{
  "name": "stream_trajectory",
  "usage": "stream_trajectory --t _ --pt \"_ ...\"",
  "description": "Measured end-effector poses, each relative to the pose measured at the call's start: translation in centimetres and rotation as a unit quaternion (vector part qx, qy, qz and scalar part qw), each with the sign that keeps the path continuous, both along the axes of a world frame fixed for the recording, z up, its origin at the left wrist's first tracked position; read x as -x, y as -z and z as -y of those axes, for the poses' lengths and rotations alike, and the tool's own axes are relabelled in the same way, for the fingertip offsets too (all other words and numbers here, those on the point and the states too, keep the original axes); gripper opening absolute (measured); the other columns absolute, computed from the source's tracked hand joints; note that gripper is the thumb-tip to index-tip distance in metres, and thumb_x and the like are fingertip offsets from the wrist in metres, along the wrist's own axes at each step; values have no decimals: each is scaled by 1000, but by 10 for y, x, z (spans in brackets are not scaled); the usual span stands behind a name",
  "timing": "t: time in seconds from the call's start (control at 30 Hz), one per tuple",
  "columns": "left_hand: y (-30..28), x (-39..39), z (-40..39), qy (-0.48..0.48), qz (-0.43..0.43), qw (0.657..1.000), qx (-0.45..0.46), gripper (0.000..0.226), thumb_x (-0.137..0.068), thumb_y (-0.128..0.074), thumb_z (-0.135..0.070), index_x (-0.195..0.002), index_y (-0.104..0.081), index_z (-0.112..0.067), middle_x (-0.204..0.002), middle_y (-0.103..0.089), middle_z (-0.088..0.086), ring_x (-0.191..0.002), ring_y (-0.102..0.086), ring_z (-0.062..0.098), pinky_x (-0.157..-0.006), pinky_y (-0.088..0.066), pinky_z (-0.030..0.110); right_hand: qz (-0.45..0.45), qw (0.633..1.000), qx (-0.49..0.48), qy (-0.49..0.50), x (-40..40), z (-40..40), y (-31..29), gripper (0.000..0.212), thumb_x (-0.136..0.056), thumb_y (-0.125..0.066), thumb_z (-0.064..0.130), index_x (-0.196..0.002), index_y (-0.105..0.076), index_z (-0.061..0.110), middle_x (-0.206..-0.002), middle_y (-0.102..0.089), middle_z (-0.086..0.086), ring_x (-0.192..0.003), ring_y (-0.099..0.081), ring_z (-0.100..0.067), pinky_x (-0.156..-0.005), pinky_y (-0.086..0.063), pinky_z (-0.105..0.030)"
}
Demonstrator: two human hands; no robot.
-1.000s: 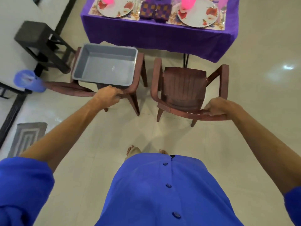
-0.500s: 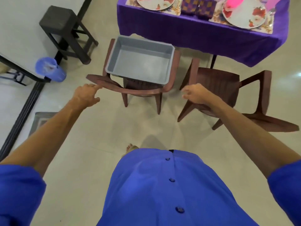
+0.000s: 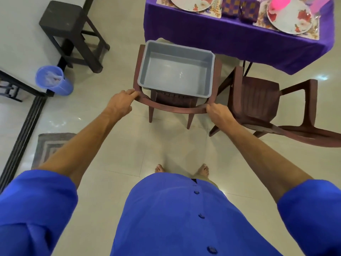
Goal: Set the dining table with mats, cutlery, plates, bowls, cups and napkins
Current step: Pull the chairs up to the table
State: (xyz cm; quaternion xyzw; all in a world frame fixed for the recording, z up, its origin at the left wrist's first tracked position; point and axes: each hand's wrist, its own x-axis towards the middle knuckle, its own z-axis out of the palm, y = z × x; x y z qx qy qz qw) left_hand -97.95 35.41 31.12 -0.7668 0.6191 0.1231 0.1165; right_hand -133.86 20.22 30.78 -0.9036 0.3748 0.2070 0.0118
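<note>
Biggest risk by my reading: the grey tub (image 3: 177, 71), perched across the armrests of the near chair (image 3: 173, 106) rather than seated in it, sliding or tipping off if that chair gets jerked or tilted (looks empty, so light and easily shifted). Second risk: knocking the neighbouring chair (image 3: 258, 102), standing just beside on the right and angled, its front leg near the gripped chair's rear corner. Third: pushing too far forward and nudging the table (image 3: 230, 39), draped in purple cloth, rattling what is laid there. On the table, already set: a floral plate (image 3: 191, 3) at the left place and another floral plate (image 3: 289, 17) at the right, each on a patterned mat, a pink cup (image 3: 278, 2) over the right plate, checked napkins (image 3: 239, 8) folded between the two; cutlery too small and cropped to tell. Left hand (image 3: 120, 102): fingers extended and lightly curved onto the left end of the chair's curved backrest, touching rather than wrapping, grip not closed. Right hand (image 3: 218, 114): fingers curled over the right end of the same backrest, clasping it. Off to the left, well apart: a dark stool (image 3: 68, 24), a blue bin (image 3: 53, 82).
</note>
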Motion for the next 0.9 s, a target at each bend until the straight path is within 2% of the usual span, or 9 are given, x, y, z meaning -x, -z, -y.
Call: stream_trajectory --t 0.03,0.1,0.13,0.2,0.33,0.53,0.77,0.9 --pt "6 -3 9 13 9 1000 -7 69 -92 -66 2 -152 -45 -24 -153 -52 7 -124 -60 35 -100 -56 47 -2 1000 1 2 0 -1 0 24 -102 -43 -2 -113 -64 0 -102 -70 -17 -93 -71 -38 -71 -52 -45" --pt "10 -5 26 76 51 995 -43 47 -100 -57 -1 -144 -58 -17 -134 -64 12 -117 -65 33 -96 -58 42 -11 1000 -3 4 0 -1 1 22 -102 -43 -1 -115 -62 0 -104 -70 -17 -93 -71 -38 -72 -52 -45" --pt "8 -3 34 105 73 990 -57 35 -103 -55 -6 -137 -63 -11 -126 -66 14 -115 -66 33 -92 -59 35 -14 1000 -2 2 0 -1 2 21 -103 -44 0 -115 -61 0 -104 -70 -17 -93 -71 -38 -73 -53 -45" --pt "5 3 45 137 70 984 -84 28 -105 -55 -11 -128 -68 -4 -123 -67 20 -116 -66 34 -85 -58 22 -15 1000 1 -2 -3 -1 2 20 -101 -46 -1 -113 -62 0 -101 -70 -16 -90 -71 -38 -76 -55 -46" --pt "1 3 43 127 70 986 -78 26 -103 -57 -7 -126 -70 -4 -120 -69 19 -110 -69 35 -95 -55 40 -5 1000 18 1 -2 -3 2 22 -97 -47 -6 -104 -66 -1 -93 -70 -18 -86 -70 -40 -72 -55 -49" --pt "2 -7 30 111 55 989 -80 27 -99 -60 -3 -125 -69 0 -121 -68 21 -111 -68 37 -94 -55 42 -27 1000 -1 7 -5 -17 0 22 -95 -49 -4 -107 -66 1 -97 -70 -17 -89 -69 -38 -72 -53 -45" --pt "4 -8 20 120 41 989 -73 24 -98 -61 -1 -120 -71 0 -117 -69 21 -109 -68 38 -92 -55 44 -45 999 -5 21 -2 -17 1 16 -90 -64 4 -106 -66 6 -91 -69 -12 -82 -69 -35 -71 -56 -45" --pt "6 -8 23 103 36 991 -78 26 -100 -58 0 -124 -68 4 -122 -68 23 -112 -67 39 -94 -53 43 -42 999 3 21 -2 -14 7 19 -92 -58 2 -108 -67 8 -91 -69 -12 -82 -69 -35 -71 -59 -45"
